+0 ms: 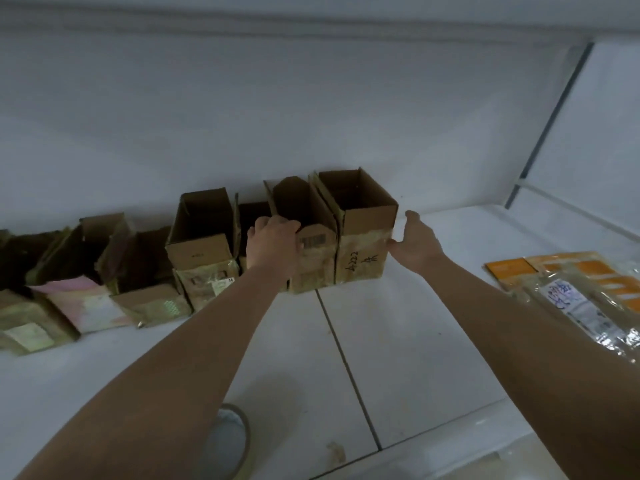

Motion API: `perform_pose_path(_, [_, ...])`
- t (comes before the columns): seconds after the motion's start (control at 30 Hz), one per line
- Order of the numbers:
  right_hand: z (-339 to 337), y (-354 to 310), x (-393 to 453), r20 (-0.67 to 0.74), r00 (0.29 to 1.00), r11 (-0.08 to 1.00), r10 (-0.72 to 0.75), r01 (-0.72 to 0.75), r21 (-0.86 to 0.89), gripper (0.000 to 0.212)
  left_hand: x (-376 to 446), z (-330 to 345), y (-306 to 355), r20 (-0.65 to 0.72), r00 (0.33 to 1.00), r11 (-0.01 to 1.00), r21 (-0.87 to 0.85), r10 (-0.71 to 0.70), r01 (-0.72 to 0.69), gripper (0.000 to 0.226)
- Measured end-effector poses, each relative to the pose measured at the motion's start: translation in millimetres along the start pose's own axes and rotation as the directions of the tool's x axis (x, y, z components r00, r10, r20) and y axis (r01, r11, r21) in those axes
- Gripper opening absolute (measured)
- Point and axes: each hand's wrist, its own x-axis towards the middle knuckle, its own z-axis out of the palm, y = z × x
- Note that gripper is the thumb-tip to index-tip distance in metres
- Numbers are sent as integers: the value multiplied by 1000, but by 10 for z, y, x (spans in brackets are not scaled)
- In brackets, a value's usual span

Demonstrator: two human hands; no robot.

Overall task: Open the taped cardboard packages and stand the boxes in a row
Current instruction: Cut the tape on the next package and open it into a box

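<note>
So the row of opened boxes runs along the wall from the left edge to frame center, on the floor. The left hand grips the top edge of the rounded-flap box; the right hand is open, fingertips touching the right side of the end box. Both look empty inside. The right hand's nearer the row's free end, so any squaring-up push probably goes leftward. Flat packets lie at right.

A white tiled floor carries open cardboard boxes in a row along the wall. Plastic packets lie right; what seems a shoe rests near.
</note>
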Motion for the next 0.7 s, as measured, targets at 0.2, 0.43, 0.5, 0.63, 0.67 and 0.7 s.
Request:
perform_pose_path(0.2, [14,73,-452,-52,984,937,-170,145,-317,69,-199,-69,140,-27,972,973,21,232,-232,35])
perform_pose_path(0.43, [-11,321,-1185,-113,989,883,-97,33,-469,67,-476,61,495,82,877,880,7,473,-475,38])
perform_pose_path(0.5, [-51,418,-1435,-139,989,878,-42,-30,-478,66,-597,113,624,81,839,842,-97,538,-530,39])
perform_pose_path(0.63, [-105,615,-1937,-180,979,866,97,-173,-470,66,-854,201,845,51,754,738,-260,654,-623,35])
perform_pose_path(0.67, [-108,660,-2055,-188,973,860,131,-206,-468,66,-916,227,896,45,729,710,-275,683,-648,34])
perform_pose_path(0.7, [-108,704,-2165,-195,967,854,163,-237,-463,66,-979,253,945,42,707,686,-291,705,-667,34])
